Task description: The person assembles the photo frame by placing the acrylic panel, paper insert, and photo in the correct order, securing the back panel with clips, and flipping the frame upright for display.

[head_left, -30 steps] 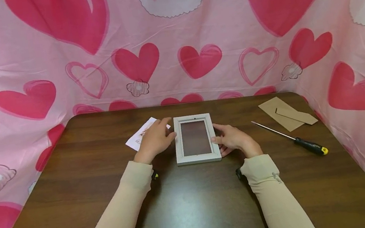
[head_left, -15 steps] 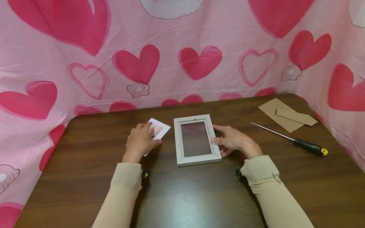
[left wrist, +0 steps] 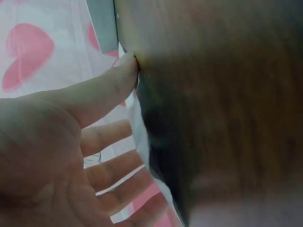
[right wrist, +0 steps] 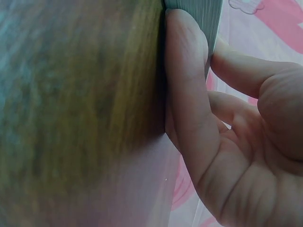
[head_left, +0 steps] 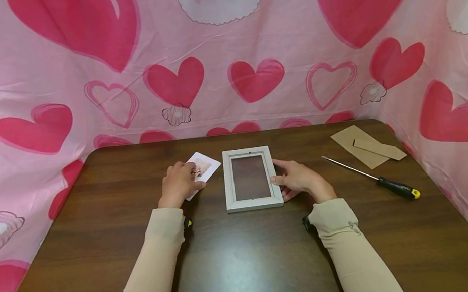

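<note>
A white picture frame [head_left: 254,203] lies flat mid-table in the head view, its backless opening facing up. My right hand [head_left: 303,181] grips its right side, the thumb on the upper face and the fingers along the side. In the right wrist view, thumb and fingers [right wrist: 187,56] close on the frame's edge [right wrist: 215,19]. Left of the frame is a white card with a printed picture [head_left: 209,165], partly covered by my left hand [head_left: 179,184]. The left wrist view shows thumb and spread fingers [left wrist: 113,137] holding the card's edges [left wrist: 138,125], bowed slightly off the tabletop.
Right of the frame lies a screwdriver [head_left: 372,178] with a black and yellow handle. Behind it are a brown backing board [head_left: 352,140] and a folded brown strip [head_left: 379,148]. A pink heart-print cloth [head_left: 217,41] surrounds the back and sides of the brown table [head_left: 245,272].
My left hand has left the frame's left edge and moved left onto the card. The card has since shifted slightly right. My right hand has kept its hold on the frame.
</note>
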`<state>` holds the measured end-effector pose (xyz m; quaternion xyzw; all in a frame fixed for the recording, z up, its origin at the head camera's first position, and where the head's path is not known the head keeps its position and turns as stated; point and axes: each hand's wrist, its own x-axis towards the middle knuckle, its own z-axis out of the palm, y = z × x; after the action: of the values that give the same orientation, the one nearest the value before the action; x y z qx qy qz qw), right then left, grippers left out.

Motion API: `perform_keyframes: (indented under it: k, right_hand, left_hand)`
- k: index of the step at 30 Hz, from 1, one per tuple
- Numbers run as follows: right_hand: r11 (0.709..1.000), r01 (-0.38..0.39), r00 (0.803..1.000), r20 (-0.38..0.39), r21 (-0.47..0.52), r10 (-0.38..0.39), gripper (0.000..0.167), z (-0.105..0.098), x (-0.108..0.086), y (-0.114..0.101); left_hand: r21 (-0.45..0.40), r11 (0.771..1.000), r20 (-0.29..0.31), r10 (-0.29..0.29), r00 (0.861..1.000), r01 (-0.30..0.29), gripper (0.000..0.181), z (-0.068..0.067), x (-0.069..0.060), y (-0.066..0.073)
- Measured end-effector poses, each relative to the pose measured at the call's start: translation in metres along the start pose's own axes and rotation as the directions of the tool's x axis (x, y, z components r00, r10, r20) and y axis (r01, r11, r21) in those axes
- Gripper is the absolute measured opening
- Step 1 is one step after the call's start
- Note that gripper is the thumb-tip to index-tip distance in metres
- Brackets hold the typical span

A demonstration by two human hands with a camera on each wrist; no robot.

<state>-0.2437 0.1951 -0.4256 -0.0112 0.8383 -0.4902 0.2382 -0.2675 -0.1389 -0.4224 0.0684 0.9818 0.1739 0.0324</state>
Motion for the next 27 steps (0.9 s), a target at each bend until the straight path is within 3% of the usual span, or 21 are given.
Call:
perform_keyframes:
  k: [6,14,21,27]
  right_hand:
    - [1.0,-0.004,1.0,0.003,-0.01,0.004,0.076,0.002,0.001,0.0]
    - [1.0,-0.009,1.0,-0.004,-0.025,0.009,0.076,0.0,-0.001,-0.002]
    - [1.0,-0.011,1.0,-0.004,-0.023,0.011,0.077,-0.001,-0.001,-0.003]
    - [1.0,-0.007,1.0,-0.004,-0.02,0.007,0.076,0.0,-0.001,-0.002]
  left_hand:
    - [0.026,1.0,-0.015,0.001,1.0,-0.001,0.058,0.0,-0.001,0.0]
    - [-0.028,1.0,-0.109,0.011,0.994,-0.014,0.05,-0.006,0.0,-0.006]
    - [-0.129,0.991,-0.223,0.011,0.975,-0.041,0.062,-0.018,0.002,-0.008]
    - [-0.262,0.965,-0.306,-0.059,0.95,-0.024,0.066,-0.019,0.007,-0.014]
